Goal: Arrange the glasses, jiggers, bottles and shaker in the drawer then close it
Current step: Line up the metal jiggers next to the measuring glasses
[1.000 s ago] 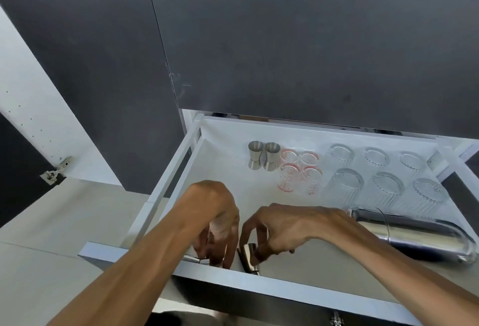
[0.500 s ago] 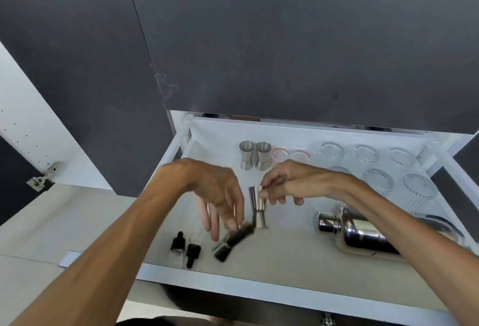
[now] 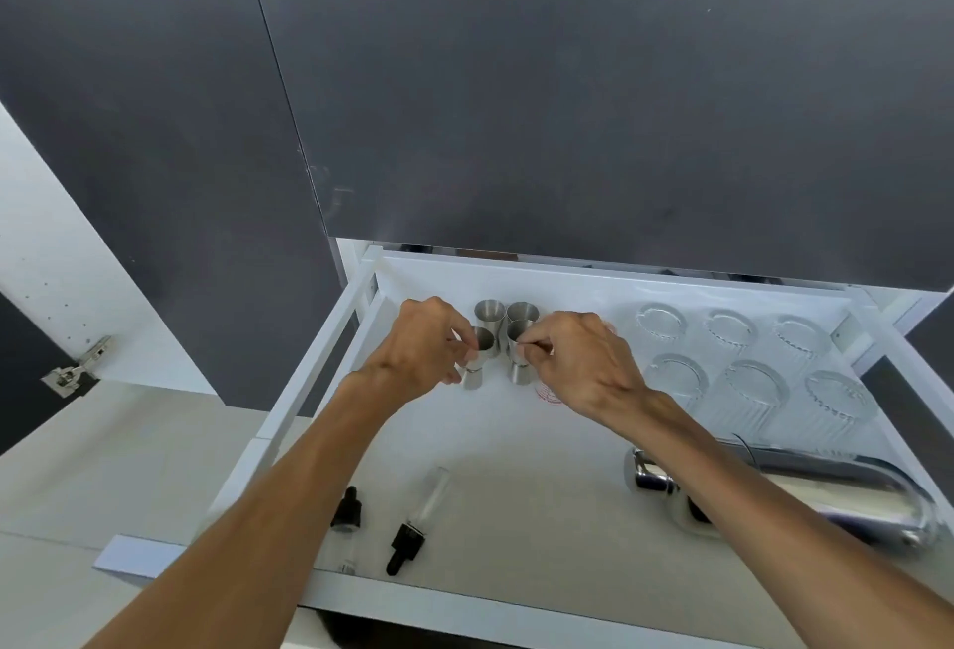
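Observation:
The white drawer (image 3: 330, 338) is pulled out below dark cabinet fronts. My left hand (image 3: 426, 344) pinches a steel jigger (image 3: 477, 364) standing upright, and my right hand (image 3: 578, 362) pinches a second jigger (image 3: 518, 364) beside it. Two more jiggers (image 3: 506, 314) stand just behind them at the back. Several ribbed clear glasses (image 3: 748, 385) sit upside down at the right. Red-marked small glasses (image 3: 547, 393) are mostly hidden under my right hand. The steel shaker (image 3: 805, 488) lies on its side under my right forearm. Two dropper bottles (image 3: 413, 527) lie near the drawer's front.
Dark cabinet doors (image 3: 568, 106) hang over the drawer's back. An open white cabinet side with a hinge (image 3: 77, 364) is at the left. A pale floor or counter surface (image 3: 103, 467) lies left of the drawer.
Both hands moved from the drawer's front to the back, carrying the two jiggers and standing them in front of the other pair. The dropper bottles now lie uncovered at the front.

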